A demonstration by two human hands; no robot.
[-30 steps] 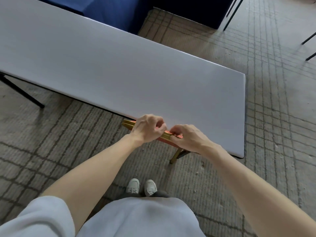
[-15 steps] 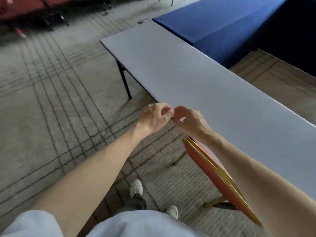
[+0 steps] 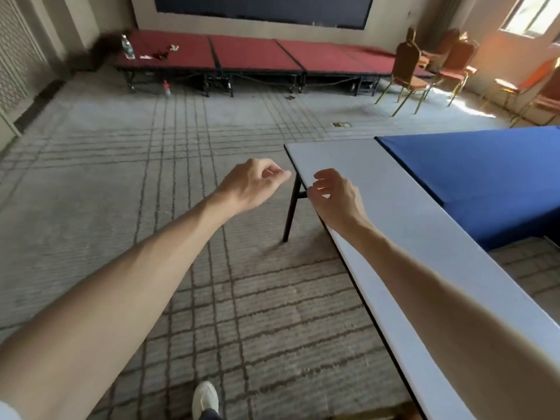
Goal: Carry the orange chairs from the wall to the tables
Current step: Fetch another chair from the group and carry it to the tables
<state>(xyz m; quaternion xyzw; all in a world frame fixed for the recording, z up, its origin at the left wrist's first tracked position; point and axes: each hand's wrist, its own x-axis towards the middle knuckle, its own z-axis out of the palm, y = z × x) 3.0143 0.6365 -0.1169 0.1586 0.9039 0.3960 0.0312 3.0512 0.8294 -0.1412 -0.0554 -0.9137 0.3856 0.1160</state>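
Note:
Several orange chairs with gold legs stand by the far right wall; one (image 3: 407, 66) shows its back and another (image 3: 457, 60) stands beside it. A long white table (image 3: 409, 225) runs along my right side, with a blue-covered table (image 3: 481, 174) behind it. My left hand (image 3: 253, 183) hangs in the air left of the table's corner, fingers loosely curled, holding nothing. Over the white table's near edge my right hand (image 3: 335, 195) hovers, fingers also loosely curled and empty. No chair is near my hands.
A low red stage (image 3: 257, 54) lines the far wall, with a bottle (image 3: 128, 47) and small items on it. Another bottle (image 3: 166, 88) stands on the carpet below. Patterned grey carpet (image 3: 121, 192) spreads between me and the stage. My white shoe (image 3: 206, 400) shows at the bottom.
Both hands have let go of the orange chair's back, which is out of view now. My view has swung left and up, from the table to the room and the far wall.

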